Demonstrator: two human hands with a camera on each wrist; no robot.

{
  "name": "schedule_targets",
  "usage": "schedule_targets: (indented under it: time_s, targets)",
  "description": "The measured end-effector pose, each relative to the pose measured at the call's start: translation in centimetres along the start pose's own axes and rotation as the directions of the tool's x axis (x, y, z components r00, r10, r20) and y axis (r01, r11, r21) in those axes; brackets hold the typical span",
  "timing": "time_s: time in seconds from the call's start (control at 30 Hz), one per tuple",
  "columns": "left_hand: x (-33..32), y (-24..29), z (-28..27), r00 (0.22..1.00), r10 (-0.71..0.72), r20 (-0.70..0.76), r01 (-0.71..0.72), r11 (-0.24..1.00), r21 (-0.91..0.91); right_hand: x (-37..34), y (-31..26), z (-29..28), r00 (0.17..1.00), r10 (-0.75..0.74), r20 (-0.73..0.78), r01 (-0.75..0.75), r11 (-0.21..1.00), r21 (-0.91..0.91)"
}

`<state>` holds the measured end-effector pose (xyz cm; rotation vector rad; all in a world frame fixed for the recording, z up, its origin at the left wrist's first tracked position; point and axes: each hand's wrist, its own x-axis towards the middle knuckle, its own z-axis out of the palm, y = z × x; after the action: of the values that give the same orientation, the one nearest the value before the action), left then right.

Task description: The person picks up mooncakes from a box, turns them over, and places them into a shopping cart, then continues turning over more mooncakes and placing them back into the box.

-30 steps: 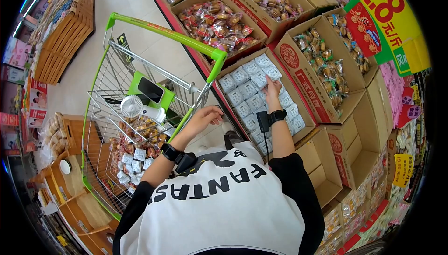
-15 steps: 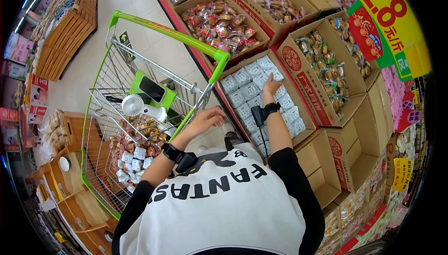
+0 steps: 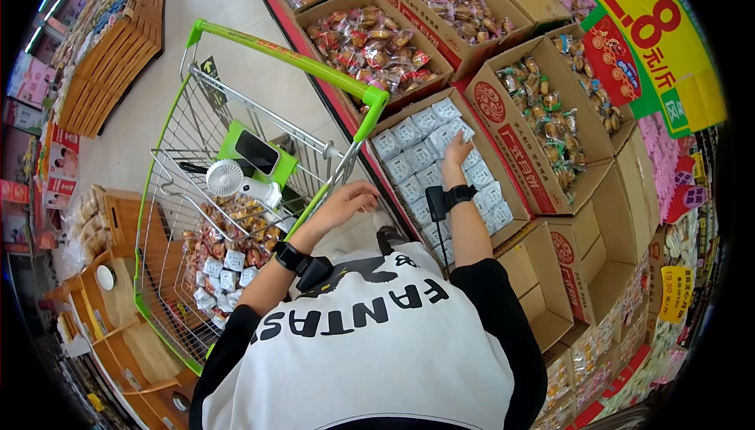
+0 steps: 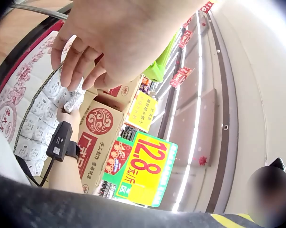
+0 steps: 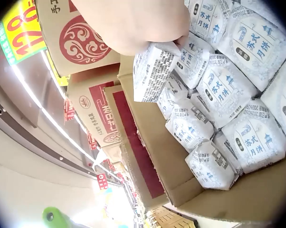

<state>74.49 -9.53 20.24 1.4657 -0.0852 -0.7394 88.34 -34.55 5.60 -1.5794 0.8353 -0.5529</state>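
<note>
White packets with blue print (image 3: 409,132) lie in rows in a cardboard box (image 3: 497,169). The right hand (image 3: 454,155) is over the box's far part; in the right wrist view that hand (image 5: 138,23) pinches one packet (image 5: 153,71), tilted above the others. The left hand (image 3: 346,203) hangs between the cart (image 3: 271,51) and the box with nothing in it. Its fingers are loosely bent, as the left wrist view also shows of the left hand (image 4: 109,42).
Inside the cart are a phone (image 3: 257,153), a white fan (image 3: 226,179) and a pile of wrapped items with white packets (image 3: 228,280). Boxes of wrapped goods (image 3: 370,40) surround the packet box, with empty boxes (image 3: 539,284) nearer. A price sign (image 3: 641,5) stands at the upper right.
The right hand, whose fingers were spread over the packets half a second ago, has shifted slightly and now holds a packet. The left hand has hardly moved.
</note>
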Motion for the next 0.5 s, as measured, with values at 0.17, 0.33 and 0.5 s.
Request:
schedule_targets:
  time_s: [0.17, 0.33, 0.5]
  targets:
    - [0.3, 0.0, -0.1, 0.999, 0.045, -0.031, -0.043, 0.998, 0.05, -1.6, -2.2, -2.1, 0.955, 0.18, 0.235, -0.201, 0.977, 0.068]
    - [0.3, 1.2, 0.6, 0.993, 0.116, 0.013, -0.116, 0.993, -0.013, -4.7, -7.8, -4.1, 0.904, 0.099, 0.415, -0.261, 0.898, 0.353]
    - [-0.3, 3.6, 1.7, 0.99, 0.141, 0.02, -0.137, 0.982, -0.126, -8.7, -14.7, -6.0, 0.676, -0.146, 0.722, -0.223, 0.893, 0.39]
